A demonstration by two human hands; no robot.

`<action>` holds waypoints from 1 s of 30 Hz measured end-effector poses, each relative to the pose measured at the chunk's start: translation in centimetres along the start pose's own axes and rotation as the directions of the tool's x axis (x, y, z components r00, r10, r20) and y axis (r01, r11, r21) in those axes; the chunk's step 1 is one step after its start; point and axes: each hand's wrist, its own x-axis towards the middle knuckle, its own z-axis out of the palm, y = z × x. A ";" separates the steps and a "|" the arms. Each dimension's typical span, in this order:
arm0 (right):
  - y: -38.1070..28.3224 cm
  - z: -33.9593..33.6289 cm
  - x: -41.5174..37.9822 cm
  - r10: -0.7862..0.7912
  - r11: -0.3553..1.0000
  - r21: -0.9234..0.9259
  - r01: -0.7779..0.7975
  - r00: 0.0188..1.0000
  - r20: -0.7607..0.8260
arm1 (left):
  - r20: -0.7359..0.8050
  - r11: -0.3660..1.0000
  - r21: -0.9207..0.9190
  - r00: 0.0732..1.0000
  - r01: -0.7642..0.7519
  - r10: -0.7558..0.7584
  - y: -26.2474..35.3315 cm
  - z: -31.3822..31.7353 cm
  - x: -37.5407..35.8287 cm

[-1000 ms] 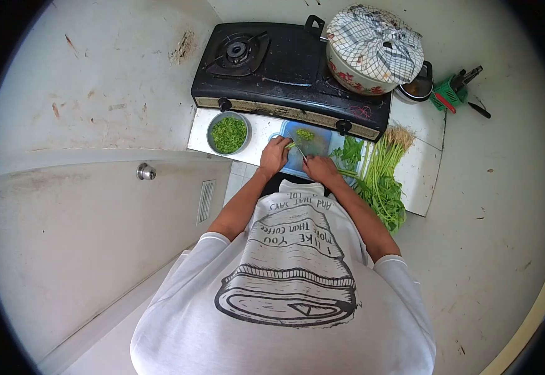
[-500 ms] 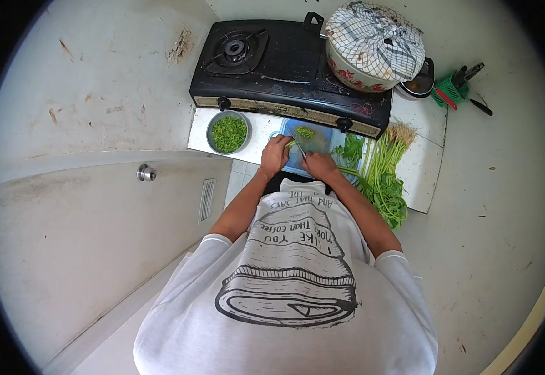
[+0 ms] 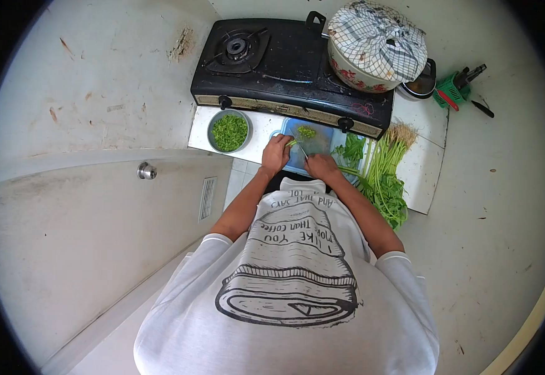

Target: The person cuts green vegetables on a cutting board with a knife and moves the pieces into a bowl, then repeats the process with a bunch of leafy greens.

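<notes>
On a blue cutting board [image 3: 325, 137] in front of the stove, my left hand [image 3: 275, 154] is closed around some green stalks [image 3: 292, 142] near the board's left edge. My right hand [image 3: 321, 166] is wrapped round the handle of a knife [image 3: 302, 149], whose blade points up and left beside the stalks. The handle itself is covered by my fingers. A small heap of chopped greens [image 3: 306, 132] lies on the board just beyond the blade. Loose leaves [image 3: 351, 149] lie at the board's right side.
A grey bowl [image 3: 209, 139] of chopped greens stands left on the white counter [image 3: 425, 169]. To the right lies a bunch of leafy stalks with roots [image 3: 385, 172]. The black gas stove [image 3: 291, 53] holds a cloth-covered pot [image 3: 363, 78]. A green basket [image 3: 452, 90] with utensils sits far right.
The knife and my right hand have shifted very slightly right and down, and the blade stands a little further from my left fingers. Otherwise the scene looks the same.
</notes>
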 end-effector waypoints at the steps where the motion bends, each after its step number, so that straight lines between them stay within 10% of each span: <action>1: 0.2 0.1 -0.1 0.007 1.000 -0.014 -0.007 1.000 0.013 | -0.004 1.000 0.000 1.000 -0.003 0.003 0.0 0.0 0.0; 30: -0.3 0.2 -0.4 -0.023 0.998 -0.067 0.022 1.000 -0.010 | 0.006 0.999 -0.013 0.999 0.050 -0.050 0.5 -0.1 0.0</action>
